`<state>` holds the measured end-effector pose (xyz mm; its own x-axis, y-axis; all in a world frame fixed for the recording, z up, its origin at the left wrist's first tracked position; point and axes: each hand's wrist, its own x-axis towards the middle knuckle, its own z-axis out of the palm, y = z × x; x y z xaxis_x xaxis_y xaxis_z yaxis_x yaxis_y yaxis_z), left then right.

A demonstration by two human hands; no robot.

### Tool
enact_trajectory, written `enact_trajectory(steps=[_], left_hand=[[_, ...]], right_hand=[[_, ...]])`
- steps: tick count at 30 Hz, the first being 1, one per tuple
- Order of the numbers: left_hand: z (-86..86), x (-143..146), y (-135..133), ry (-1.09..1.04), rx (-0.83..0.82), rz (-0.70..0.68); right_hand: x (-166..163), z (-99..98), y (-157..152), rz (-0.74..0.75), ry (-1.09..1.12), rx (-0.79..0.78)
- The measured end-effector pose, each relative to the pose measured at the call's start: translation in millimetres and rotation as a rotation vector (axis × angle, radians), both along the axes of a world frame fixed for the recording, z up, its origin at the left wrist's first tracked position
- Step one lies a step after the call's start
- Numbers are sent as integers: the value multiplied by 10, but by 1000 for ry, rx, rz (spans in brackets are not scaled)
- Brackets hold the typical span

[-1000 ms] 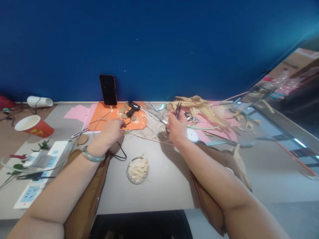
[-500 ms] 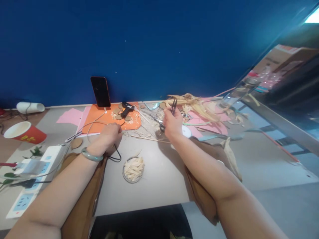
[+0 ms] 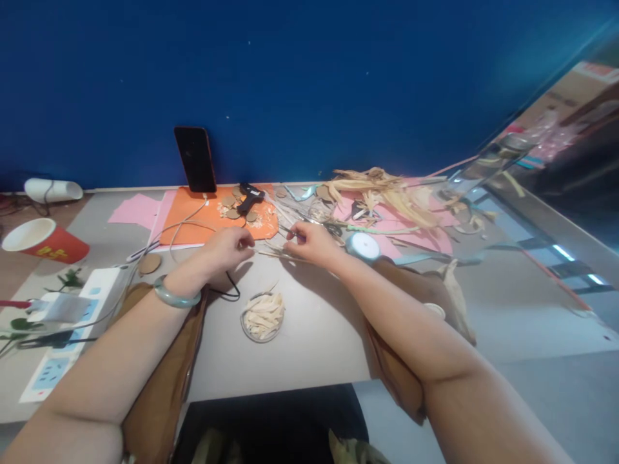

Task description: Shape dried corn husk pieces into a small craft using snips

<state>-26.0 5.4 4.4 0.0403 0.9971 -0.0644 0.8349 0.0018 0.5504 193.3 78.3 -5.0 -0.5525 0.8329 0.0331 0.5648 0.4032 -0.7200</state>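
Observation:
My left hand (image 3: 229,250), with a pale green bangle on its wrist, is closed, fingertips together at the left end of thin straw-like strands (image 3: 278,251). Whatever its fingers pinch is too small to make out. My right hand (image 3: 312,243) is closed around slim dark tweezers (image 3: 296,234), their tips pointing left toward the strands. Black-handled scissors (image 3: 333,228) lie just beyond this hand, partly hidden. Nearer me stands a small round dish (image 3: 243,325) filled with pale cut strips (image 3: 265,314).
Behind my left hand, a black glue gun (image 3: 250,197) and cardboard discs rest on orange paper (image 3: 181,225). A phone (image 3: 195,159) leans on the blue wall. Dried husks (image 3: 382,187) and a ribbon spool (image 3: 362,246) lie right; a paper cup (image 3: 46,241) and power strip (image 3: 91,303) left.
My right hand has come left and lowered the tweezers from upright to pointing left. My left hand has shifted slightly right, so the two hands are closer together.

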Motion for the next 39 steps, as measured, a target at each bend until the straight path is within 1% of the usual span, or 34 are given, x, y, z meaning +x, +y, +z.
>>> enact_trajectory(steps=[1, 3, 4, 5, 8, 11, 13, 15, 17, 19, 20, 24, 27, 29, 32, 36, 39], left_hand=[[38, 42, -38, -97, -86, -73], [109, 126, -117, -210, -268, -260], [136, 162, -152, -240, -335, -330], [153, 192, -180, -226, -371, -362], [161, 231, -216, -159, -366, -348], [159, 217, -203, -118, -364, -323], [171, 203, -191, -77, -361, -301], [179, 201, -186, -26, -344, -274], [161, 219, -187, -1, -328, -257], [106, 254, -189, -1, -308, -246], [67, 277, -190, 6, -287, -240], [-104, 361, -182, 33, -254, -247], [-174, 394, -170, 45, -272, -228], [-175, 402, -163, 55, -289, -238], [-124, 407, -160, 70, -285, -260], [-23, 407, -170, 60, -314, -227], [2, 408, -178, 78, -321, -225]], right_hand=[[-9, -2, -29, 22, -85, 37], [-25, -2, -67, 59, -197, 64], [-31, -2, -76, 69, -226, 62], [-33, -3, -79, 72, -237, 58], [-29, -17, -70, 116, -206, 16], [-20, -35, -69, 249, -141, -70], [-17, -32, -84, 318, -145, -94], [-17, -9, -105, 292, -217, -43], [-18, 29, -125, 192, -325, 56], [-20, 67, -144, 117, -422, 119], [-22, 81, -152, 104, -459, 127], [-46, 73, -186, 132, -545, 107], [-65, 41, -200, 181, -569, 117], [-66, 39, -194, 190, -579, 127], [-51, 73, -169, 158, -585, 143], [-37, 136, -158, 148, -644, 139], [-43, 156, -178, 158, -689, 137]])
